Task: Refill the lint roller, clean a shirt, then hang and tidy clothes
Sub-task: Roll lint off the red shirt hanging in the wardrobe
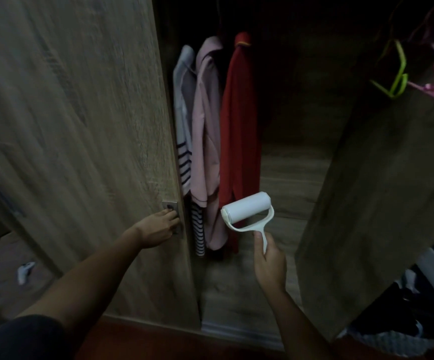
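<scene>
Left hand (158,228) clamped on the metal pull (173,219) of the wardrobe door (80,126); right hand (269,261) closed round the lint roller (247,213) handle, roller above the knuckles. Best to swing the door wide, keeping the roller off the hanging shirts (210,141) just beyond it.

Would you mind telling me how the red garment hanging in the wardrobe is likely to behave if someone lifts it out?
The red garment hangs in long, soft folds, so it is probably floppy and would drape over a hand. It looks like thin cloth, so likely light for its size. It sits close against the pink garment, so it may drag that one along.
</scene>
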The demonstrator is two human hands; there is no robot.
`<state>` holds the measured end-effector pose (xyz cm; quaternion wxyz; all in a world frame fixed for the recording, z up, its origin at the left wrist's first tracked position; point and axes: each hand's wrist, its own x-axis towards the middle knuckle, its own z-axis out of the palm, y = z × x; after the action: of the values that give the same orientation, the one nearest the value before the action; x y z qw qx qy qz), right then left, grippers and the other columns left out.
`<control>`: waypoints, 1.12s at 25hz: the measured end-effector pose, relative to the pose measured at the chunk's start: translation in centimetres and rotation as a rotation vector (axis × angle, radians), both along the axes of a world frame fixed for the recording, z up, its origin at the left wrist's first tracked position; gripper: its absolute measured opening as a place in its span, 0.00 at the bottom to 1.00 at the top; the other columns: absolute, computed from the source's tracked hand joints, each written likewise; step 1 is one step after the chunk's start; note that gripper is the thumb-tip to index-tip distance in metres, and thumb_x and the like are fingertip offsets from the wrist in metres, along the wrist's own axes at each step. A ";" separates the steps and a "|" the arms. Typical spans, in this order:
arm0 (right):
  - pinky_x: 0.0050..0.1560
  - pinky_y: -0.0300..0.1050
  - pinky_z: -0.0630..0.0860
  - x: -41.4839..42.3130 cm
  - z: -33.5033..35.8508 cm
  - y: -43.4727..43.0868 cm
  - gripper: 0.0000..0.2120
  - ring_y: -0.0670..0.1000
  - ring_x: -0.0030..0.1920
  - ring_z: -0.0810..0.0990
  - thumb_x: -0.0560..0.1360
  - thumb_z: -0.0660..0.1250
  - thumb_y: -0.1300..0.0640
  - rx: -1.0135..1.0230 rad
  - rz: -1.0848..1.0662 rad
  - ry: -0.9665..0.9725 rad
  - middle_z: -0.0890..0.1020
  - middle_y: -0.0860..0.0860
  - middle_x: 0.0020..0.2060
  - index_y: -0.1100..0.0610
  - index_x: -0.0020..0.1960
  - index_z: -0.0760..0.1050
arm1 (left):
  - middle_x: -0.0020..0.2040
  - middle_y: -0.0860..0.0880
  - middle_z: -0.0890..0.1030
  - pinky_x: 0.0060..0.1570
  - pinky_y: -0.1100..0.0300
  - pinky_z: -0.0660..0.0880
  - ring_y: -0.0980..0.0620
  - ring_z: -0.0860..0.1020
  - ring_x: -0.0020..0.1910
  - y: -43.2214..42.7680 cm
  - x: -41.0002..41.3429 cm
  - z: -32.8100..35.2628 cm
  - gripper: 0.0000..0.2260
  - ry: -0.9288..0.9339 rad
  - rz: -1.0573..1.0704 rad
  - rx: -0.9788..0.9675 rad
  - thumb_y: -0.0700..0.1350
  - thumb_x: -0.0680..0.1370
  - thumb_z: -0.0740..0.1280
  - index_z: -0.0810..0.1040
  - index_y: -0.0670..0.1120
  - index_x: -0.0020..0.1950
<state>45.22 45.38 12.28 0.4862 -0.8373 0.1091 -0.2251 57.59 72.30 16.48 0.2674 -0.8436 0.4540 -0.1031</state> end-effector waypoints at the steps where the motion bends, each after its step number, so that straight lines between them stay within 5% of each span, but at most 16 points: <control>1: 0.33 0.40 0.66 0.3 -0.1 0.1 0.14 0.45 0.33 0.75 0.79 0.55 0.46 -0.002 -0.002 0.006 0.73 0.45 0.28 0.52 0.46 0.74 | 0.35 0.50 0.80 0.45 0.60 0.73 0.51 0.73 0.38 0.6 0.1 0.2 0.17 0.012 0.005 -0.022 0.47 0.69 0.55 0.82 0.45 0.31; 6: 0.37 0.43 0.68 1.5 0.1 0.9 0.16 0.50 0.37 0.78 0.79 0.55 0.46 0.010 0.025 0.006 0.77 0.47 0.32 0.55 0.49 0.76 | 0.35 0.56 0.80 0.40 0.69 0.74 0.59 0.78 0.35 2.6 -0.4 0.9 0.14 0.103 0.039 -0.119 0.52 0.68 0.60 0.83 0.51 0.32; 10: 0.32 0.38 0.67 2.0 0.8 1.2 0.12 0.46 0.34 0.76 0.79 0.56 0.48 0.022 0.044 -0.007 0.74 0.45 0.29 0.53 0.46 0.75 | 0.34 0.60 0.79 0.43 0.72 0.70 0.65 0.77 0.35 2.0 -0.7 1.2 0.14 -0.009 0.036 -0.167 0.54 0.68 0.58 0.83 0.55 0.31; 15: 0.33 0.36 0.68 2.0 2.0 0.7 0.09 0.42 0.34 0.76 0.80 0.55 0.48 0.022 0.072 -0.020 0.75 0.46 0.29 0.49 0.45 0.72 | 0.36 0.48 0.79 0.38 0.61 0.78 0.49 0.75 0.39 2.0 -0.9 1.0 0.14 -0.082 -0.099 -0.200 0.46 0.71 0.58 0.81 0.45 0.34; 20: 0.34 0.44 0.70 1.8 2.9 -1.9 0.11 0.46 0.34 0.77 0.80 0.55 0.48 0.033 0.052 -0.059 0.77 0.48 0.30 0.50 0.44 0.73 | 0.39 0.41 0.79 0.45 0.54 0.72 0.43 0.74 0.40 -3.4 -0.6 6.6 0.10 -0.240 -0.081 -0.807 0.42 0.73 0.62 0.79 0.37 0.41; 23: 0.34 0.41 0.70 2.2 4.1 -3.8 0.10 0.45 0.33 0.77 0.80 0.56 0.50 0.030 0.054 -0.078 0.76 0.48 0.29 0.47 0.42 0.72 | 0.39 0.42 0.81 0.44 0.56 0.71 0.43 0.77 0.40 -8.9 -0.2 11.2 0.13 -0.232 0.088 -1.222 0.46 0.74 0.62 0.81 0.37 0.44; 28: 0.32 0.40 0.68 4.1 5.5 -7.0 0.14 0.45 0.30 0.75 0.79 0.55 0.47 0.020 0.097 -0.094 0.73 0.48 0.25 0.49 0.38 0.70 | 0.49 0.48 0.79 0.48 0.62 0.71 0.52 0.77 0.48 -16.5 1.2 16.9 0.25 0.121 0.457 -1.724 0.57 0.74 0.68 0.75 0.41 0.62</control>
<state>49.34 38.37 17.78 0.5094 -0.8252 0.0478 -0.2393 58.75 55.75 33.41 -0.4701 -0.8254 0.0530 -0.3082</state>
